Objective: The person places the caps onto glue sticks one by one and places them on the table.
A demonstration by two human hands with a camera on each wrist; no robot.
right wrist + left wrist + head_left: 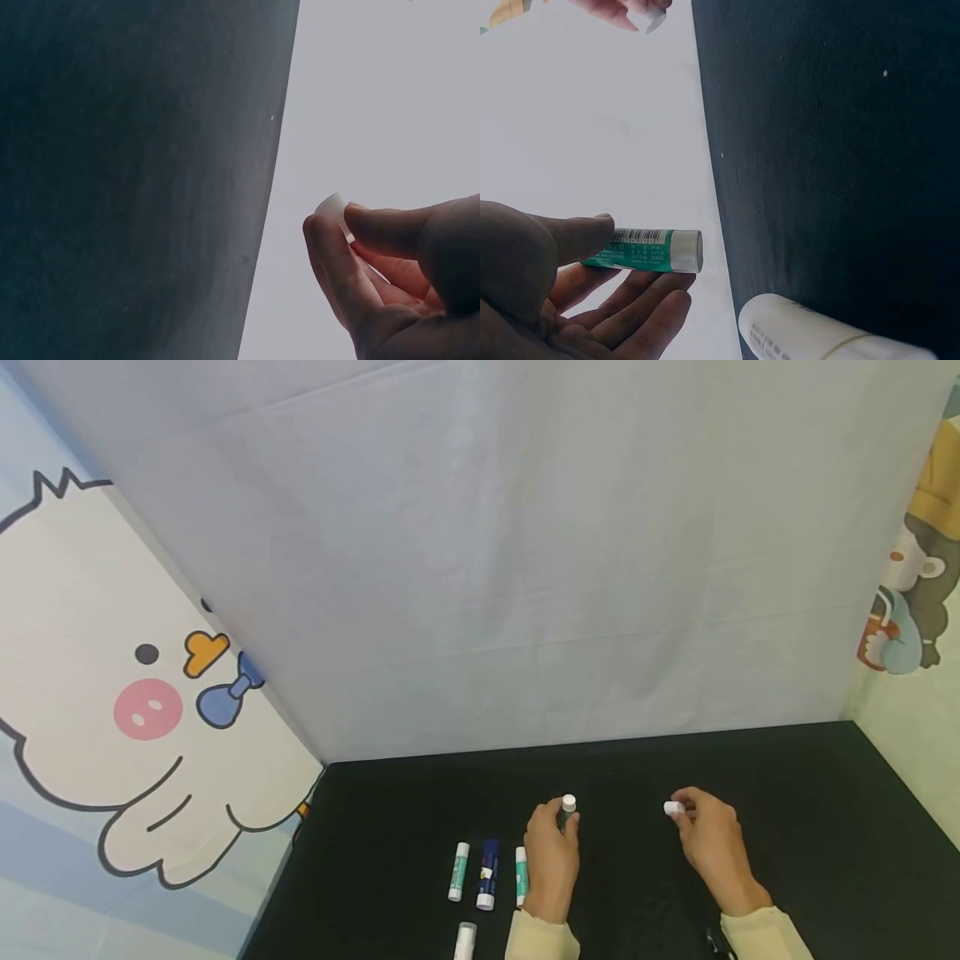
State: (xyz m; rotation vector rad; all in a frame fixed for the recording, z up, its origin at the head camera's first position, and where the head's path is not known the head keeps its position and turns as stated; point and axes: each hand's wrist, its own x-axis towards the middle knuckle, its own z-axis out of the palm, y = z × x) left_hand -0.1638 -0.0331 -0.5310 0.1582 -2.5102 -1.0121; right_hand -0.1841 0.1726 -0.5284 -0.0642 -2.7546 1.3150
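Observation:
In my left hand (552,860) is a green glue stick (641,250), pinched between thumb and fingers. Its white end (569,802) points up in the head view, and a barcode shows on its label in the left wrist view. Off to the right, my right hand (712,847) pinches a small white cap (673,808) between thumb and fingertips. The right wrist view shows the same cap (331,206), partly covered by the fingers. The two hands are apart, both above the black table.
Left of my left hand stand a green-and-white glue stick (459,872), a dark blue one (487,874) and another green one (521,872), partly behind the hand. Nearer me is a white tube (465,941). A pale curtain (562,568) hangs behind the black table (637,877).

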